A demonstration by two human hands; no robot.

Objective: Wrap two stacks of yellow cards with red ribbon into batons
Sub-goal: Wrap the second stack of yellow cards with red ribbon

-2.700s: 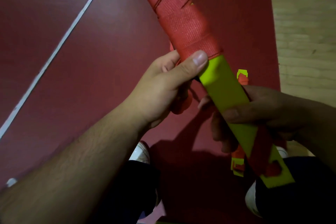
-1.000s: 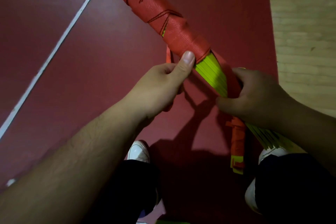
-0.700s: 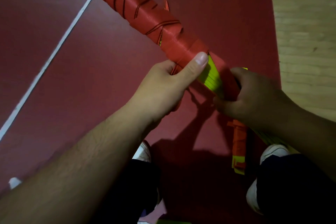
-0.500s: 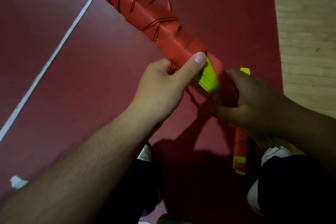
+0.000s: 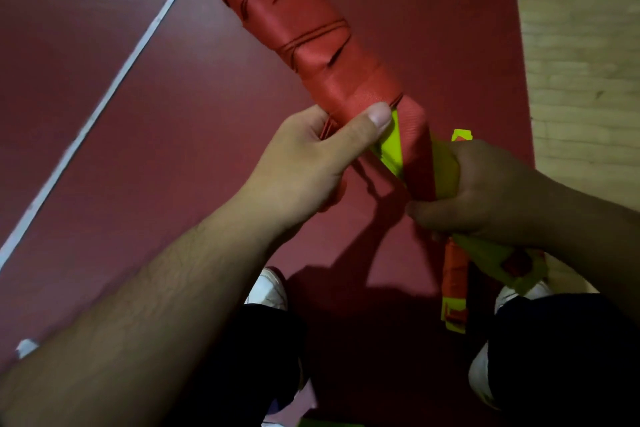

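Note:
A long stack of yellow cards point(image 5: 389, 146) runs diagonally from the top centre down to the lower right, most of its upper length covered in red ribbon point(image 5: 311, 45). My left hand point(image 5: 311, 163) grips the stack at the lower edge of the wrapped part, thumb pressed on the ribbon. My right hand point(image 5: 485, 194) holds the bare yellow part lower down and pulls a band of ribbon across it. The stack's bare end point(image 5: 512, 263) pokes out below that hand. A red and yellow ribbon spool point(image 5: 455, 291) hangs beneath my right hand.
Below lies a dark red floor mat point(image 5: 173, 114) with a white line point(image 5: 104, 107) running diagonally across it. Pale wooden flooring point(image 5: 581, 45) borders the mat on the right. My white shoes point(image 5: 268, 288) and dark trousers show at the bottom.
The stack has turned in my hands and a new band of ribbon now lies across the yellow part between them. My right hand has slid a little lower.

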